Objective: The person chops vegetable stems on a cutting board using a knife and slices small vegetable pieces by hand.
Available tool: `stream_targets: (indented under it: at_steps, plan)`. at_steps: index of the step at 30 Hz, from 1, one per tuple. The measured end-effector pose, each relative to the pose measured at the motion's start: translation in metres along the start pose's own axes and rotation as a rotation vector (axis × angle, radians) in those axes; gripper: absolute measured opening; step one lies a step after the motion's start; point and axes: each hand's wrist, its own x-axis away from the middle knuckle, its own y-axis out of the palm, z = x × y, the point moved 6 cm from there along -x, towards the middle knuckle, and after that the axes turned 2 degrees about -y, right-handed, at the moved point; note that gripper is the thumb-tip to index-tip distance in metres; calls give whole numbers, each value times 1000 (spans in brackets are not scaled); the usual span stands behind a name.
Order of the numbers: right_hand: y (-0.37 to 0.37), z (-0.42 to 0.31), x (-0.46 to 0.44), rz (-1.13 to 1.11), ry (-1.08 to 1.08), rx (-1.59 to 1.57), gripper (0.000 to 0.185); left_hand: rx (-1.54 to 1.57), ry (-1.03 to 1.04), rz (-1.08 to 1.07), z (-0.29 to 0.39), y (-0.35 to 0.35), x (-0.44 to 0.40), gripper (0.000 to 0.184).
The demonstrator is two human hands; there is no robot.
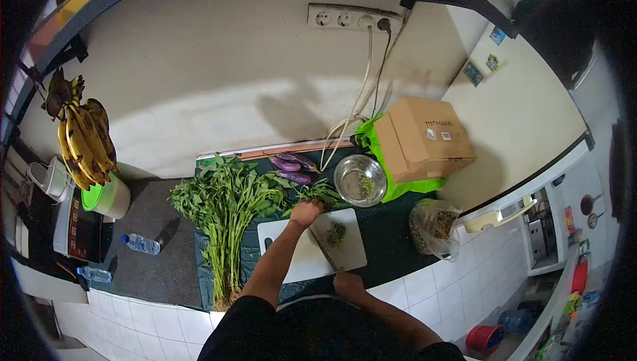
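Observation:
My right hand (348, 285) is closed on the handle of a knife (324, 249), whose blade lies slantwise across the white cutting board (292, 261). My left hand (307, 214) is at the board's far edge, its fingers curled at a small bunch of leafy greens (318, 192); the fingertips are partly hidden. Chopped greens (336, 233) sit in a small heap on the board, right of the blade. Beyond the board, a steel bowl (360, 180) holds some chopped green pieces. A large bundle of leafy stalks (229, 212) lies left of the board.
Several purple eggplants (292, 167) lie near the wall. At the right are a cardboard box (424, 139) on a green bag and a filled plastic bag (432, 228). Left stand a water bottle (141, 243) and a green-lidded container (109, 198); bananas (85, 139) hang above.

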Motion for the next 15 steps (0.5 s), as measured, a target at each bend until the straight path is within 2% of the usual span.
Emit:
stream_targets:
  at_steps: [2,3,5,8,11,15]
  plan:
    - [8,7,-4,-7,155,-114,31,-5,52,64,-4,1,2,20]
    - [13,9,-5,-11,161,-122,31,0,51,58,-6,3,4,19]
    - [23,9,-6,-27,80,-186,43,12,53,38,-8,14,4,19]
    - [22,7,-6,-25,188,-224,53,-28,114,58,-10,22,0,19]
    - [16,7,-5,-39,298,-352,52,-60,8,21,-4,13,1,19]
    - [19,12,-6,-53,278,-303,49,-115,98,-30,1,3,5,19]
